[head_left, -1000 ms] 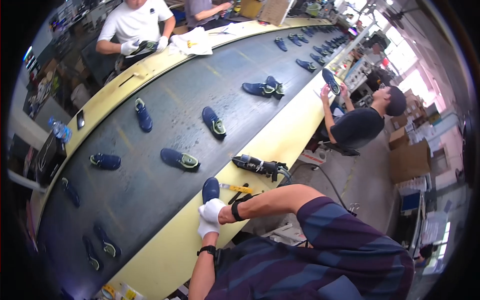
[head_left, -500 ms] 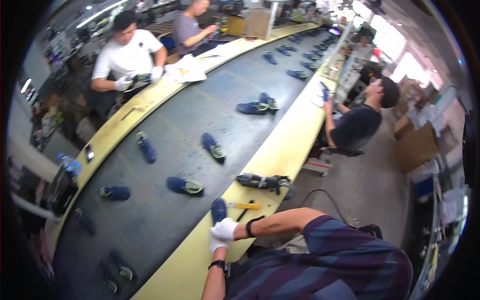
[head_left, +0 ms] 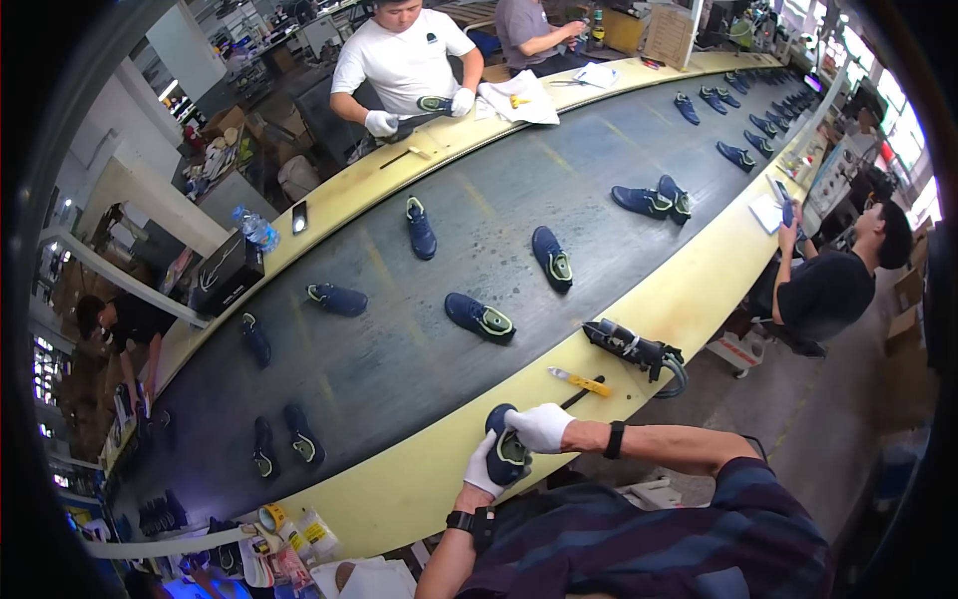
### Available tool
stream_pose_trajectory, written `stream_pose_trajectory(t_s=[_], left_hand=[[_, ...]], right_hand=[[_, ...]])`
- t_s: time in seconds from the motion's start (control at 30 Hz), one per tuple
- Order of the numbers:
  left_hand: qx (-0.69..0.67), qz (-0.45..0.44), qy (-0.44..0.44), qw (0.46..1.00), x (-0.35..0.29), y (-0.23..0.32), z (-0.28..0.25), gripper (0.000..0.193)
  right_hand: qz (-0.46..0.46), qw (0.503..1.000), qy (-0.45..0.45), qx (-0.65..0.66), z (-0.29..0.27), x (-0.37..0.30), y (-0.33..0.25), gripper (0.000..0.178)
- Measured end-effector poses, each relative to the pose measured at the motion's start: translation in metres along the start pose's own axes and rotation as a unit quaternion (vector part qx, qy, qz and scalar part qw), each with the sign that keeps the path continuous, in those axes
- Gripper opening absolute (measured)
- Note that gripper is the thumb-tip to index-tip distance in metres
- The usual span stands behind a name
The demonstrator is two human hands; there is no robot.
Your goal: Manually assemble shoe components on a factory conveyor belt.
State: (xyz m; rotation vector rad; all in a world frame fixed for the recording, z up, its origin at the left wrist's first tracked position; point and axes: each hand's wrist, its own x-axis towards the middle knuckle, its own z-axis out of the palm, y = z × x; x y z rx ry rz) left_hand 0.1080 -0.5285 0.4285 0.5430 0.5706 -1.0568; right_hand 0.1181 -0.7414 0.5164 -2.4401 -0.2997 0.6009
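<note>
A dark blue sneaker with a pale green collar lining is held over the near yellow ledge, its opening turned toward me. My left hand, in a white glove, is closed around the shoe's left side near the heel. My right hand, also gloved in white, pinches at the shoe's upper around the tongue; its fingertips are partly hidden. Just beyond the right hand lie a yellow-handled cutter and a thin black-handled tool.
A black hand tool with a grey hose rests farther along the ledge. Several blue sneakers, including one pair, lie on the dark conveyor belt. Co-workers sit across the belt and at right. A tape roll is at lower left.
The view has swung left, so the scene sits farther right. My left hand has moved onto the sneaker's side, my right hand onto its upper; the shoe's opening now shows.
</note>
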Motion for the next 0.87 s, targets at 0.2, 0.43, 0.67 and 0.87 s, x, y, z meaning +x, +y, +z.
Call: stream_pose_trajectory(t_s=[0.2,0.43,0.67,0.87], left_hand=[[0.001,-0.099,0.009,0.995,-0.011,-0.004,0.015,0.059],[-0.009,-0.06,0.021,0.998,0.007,0.01,0.035,0.057],[-0.008,-0.1,0.074,0.992,0.029,0.013,0.054,0.06],[-0.001,-0.1,0.104,0.99,0.044,-0.004,0.069,0.063]], right_hand=[[0.056,0.959,0.263,-0.089,-0.019,-0.014,0.125,0.009],[0.225,0.929,0.293,0.011,-0.056,-0.033,0.233,0.037],[0.235,0.953,0.189,-0.023,-0.065,-0.039,0.214,0.045],[0.018,0.97,0.228,0.088,-0.084,-0.107,0.07,0.039]])
